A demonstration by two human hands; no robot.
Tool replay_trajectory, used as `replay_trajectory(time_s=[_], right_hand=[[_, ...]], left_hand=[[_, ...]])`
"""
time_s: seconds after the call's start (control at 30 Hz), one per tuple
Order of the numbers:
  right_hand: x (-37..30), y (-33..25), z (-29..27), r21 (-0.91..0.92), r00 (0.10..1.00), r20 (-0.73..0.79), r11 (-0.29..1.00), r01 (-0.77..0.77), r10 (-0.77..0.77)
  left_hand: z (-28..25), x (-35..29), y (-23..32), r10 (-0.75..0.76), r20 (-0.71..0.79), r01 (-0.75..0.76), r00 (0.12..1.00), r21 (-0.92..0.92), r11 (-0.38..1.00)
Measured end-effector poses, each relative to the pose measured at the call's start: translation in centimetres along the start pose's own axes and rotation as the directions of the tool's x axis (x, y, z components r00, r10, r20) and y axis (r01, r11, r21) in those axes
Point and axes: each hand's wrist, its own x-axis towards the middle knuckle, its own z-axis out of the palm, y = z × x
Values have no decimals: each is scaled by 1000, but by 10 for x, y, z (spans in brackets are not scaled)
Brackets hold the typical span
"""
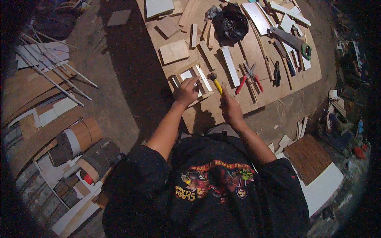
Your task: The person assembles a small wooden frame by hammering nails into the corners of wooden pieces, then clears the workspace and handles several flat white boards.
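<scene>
A small box-like wooden frame (204, 84) with white strips lies at the near left edge of the workbench. Over its near side rests my left hand (186, 92), fingers drawn together toward the white strip; whatever is pinched there is too small to make out. My right hand (231, 108) grips a hammer (217, 85) by its yellow handle. The dark hammer head is just right of the frame, close to my left fingertips. Red-handled snips (250, 75) lie open on the bench to the right of the hammer.
The plywood workbench (293, 88) carries wood offcuts, a black plastic bag (230, 25), dark-handled pliers (276, 73) and a handsaw (289, 39) with a green handle. Left on the floor are boards, thin rods (59, 63) and rolled material (85, 135). A brown panel (307, 158) lies at right.
</scene>
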Motion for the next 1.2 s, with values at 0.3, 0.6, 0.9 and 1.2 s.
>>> replay_trajectory(time_s=[0.3, 0.6, 0.9, 1.2], right_hand=[[-4, 4, 15, -50, 996, -29, 996, 80, -82], [-5, -9, 7, -68, 982, -59, 982, 177, -181], [2, -1, 16, -83, 987, -5, 984, 157, -158], [3, 10, 29, -34, 978, -14, 978, 208, -209]], left_hand=[[12, 72, -33, -198, -2, 173, 980, 490, 854], [19, 66, -37, -219, 105, 105, 970, 632, 768], [17, 65, -36, -208, 87, 116, 974, 596, 794], [16, 67, -33, -237, 98, 131, 967, 606, 785]])
